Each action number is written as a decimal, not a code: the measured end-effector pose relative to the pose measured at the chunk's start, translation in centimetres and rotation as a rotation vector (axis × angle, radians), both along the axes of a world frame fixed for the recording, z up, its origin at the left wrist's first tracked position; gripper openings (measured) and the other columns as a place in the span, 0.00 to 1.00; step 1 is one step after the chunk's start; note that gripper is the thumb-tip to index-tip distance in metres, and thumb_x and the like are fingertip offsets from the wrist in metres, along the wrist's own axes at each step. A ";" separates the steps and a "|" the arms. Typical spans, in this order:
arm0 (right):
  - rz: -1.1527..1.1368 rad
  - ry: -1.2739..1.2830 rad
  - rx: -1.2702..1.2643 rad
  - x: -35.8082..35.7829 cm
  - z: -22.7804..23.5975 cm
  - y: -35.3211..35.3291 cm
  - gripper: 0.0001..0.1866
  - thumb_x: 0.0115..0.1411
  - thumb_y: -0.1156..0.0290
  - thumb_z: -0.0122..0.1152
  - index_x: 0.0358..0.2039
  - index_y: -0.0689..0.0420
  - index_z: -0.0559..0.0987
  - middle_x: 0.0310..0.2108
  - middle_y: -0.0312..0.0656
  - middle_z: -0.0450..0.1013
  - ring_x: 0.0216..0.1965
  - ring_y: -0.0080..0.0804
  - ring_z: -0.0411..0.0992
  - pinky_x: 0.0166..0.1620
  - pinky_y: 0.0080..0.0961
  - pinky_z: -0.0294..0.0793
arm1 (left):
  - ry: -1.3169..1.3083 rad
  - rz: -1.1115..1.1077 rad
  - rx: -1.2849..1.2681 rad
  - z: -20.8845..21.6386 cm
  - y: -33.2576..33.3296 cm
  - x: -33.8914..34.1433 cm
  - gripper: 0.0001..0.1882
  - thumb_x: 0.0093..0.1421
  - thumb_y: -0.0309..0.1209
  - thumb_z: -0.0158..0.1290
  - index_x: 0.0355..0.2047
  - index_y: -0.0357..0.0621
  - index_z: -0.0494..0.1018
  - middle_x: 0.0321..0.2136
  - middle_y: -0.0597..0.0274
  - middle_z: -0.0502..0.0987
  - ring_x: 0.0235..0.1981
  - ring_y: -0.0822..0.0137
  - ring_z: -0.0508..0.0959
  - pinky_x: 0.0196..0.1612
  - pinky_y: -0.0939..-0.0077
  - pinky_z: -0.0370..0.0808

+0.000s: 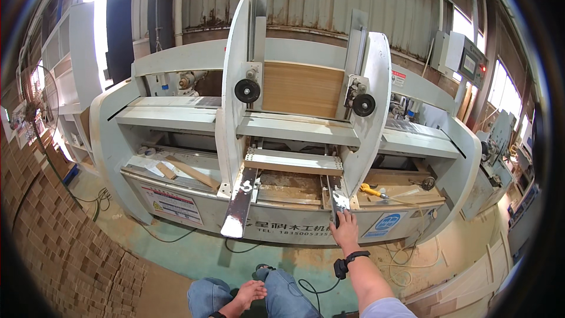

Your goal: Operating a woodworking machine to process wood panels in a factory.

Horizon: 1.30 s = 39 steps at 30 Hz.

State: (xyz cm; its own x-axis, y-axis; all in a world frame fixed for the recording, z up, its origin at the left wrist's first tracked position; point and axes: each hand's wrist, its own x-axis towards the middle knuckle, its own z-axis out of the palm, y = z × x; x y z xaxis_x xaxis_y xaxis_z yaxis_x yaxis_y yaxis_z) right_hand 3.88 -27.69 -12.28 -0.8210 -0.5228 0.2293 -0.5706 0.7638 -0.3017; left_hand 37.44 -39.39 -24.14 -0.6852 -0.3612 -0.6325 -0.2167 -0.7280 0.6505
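My right hand [346,228] reaches forward and rests its fingers, stretched out, on the front end of the right dark support rail [339,199]. It wears a black wrist strap with a cable. Over my lap, near my jeans-clad knees, my left hand [252,292] hangs loosely with its fingers slightly bent and nothing visible in it. Across both rails lies a small stack of boards [294,161], white on top with a wood-coloured front edge and rows of small holes. The left rail [240,203] has worn paint and juts out further. Behind, a wood-coloured panel [303,89] stands between two white upright plates.
A wide white woodworking machine [141,119] fills the middle, with black knobs [247,90] on its uprights. A yellow air gun [372,191] lies on its right ledge, wood offcuts [191,172] on the left. Board stacks [76,247] stand left; a control panel [469,66] hangs right.
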 end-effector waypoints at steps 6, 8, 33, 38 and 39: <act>0.006 0.023 -0.006 0.1 0.1 0.0 0.28 0.50 0.55 0.55 0.52 0.49 0.65 0.57 0.40 0.55 0.58 0.47 0.50 0.54 0.44 0.58 | 0.015 -0.001 -0.009 0.0 -0.1 0.0 0.11 0.57 0.36 0.49 0.34 0.41 0.67 0.26 0.58 0.74 0.27 0.65 0.76 0.31 0.77 0.73; 0.003 0.024 -0.001 0.1 0.0 0.0 0.28 0.50 0.55 0.55 0.52 0.49 0.65 0.57 0.40 0.55 0.58 0.46 0.50 0.54 0.44 0.58 | 0.013 -0.006 -0.010 -0.1 0.0 0.0 0.11 0.58 0.36 0.49 0.34 0.41 0.67 0.26 0.58 0.74 0.27 0.65 0.76 0.31 0.77 0.73; 0.011 0.033 -0.002 0.2 0.1 0.0 0.29 0.50 0.55 0.55 0.52 0.49 0.65 0.57 0.40 0.55 0.58 0.45 0.51 0.54 0.42 0.57 | 0.069 0.009 -0.039 0.0 0.2 0.2 0.10 0.58 0.33 0.47 0.34 0.39 0.68 0.26 0.56 0.74 0.27 0.64 0.77 0.30 0.76 0.74; 0.000 0.056 -0.008 0.3 0.0 0.0 0.28 0.49 0.56 0.56 0.51 0.49 0.66 0.57 0.40 0.56 0.57 0.44 0.52 0.54 0.41 0.58 | 0.070 0.003 -0.040 -0.2 0.2 0.3 0.10 0.59 0.34 0.47 0.34 0.39 0.68 0.26 0.57 0.75 0.27 0.65 0.77 0.31 0.77 0.74; 0.001 0.051 -0.011 0.3 0.1 0.0 0.29 0.49 0.56 0.57 0.51 0.49 0.66 0.57 0.40 0.56 0.57 0.45 0.52 0.54 0.41 0.58 | 0.071 0.004 -0.039 -0.2 0.2 0.3 0.10 0.59 0.34 0.47 0.34 0.39 0.68 0.26 0.57 0.75 0.27 0.65 0.77 0.31 0.77 0.74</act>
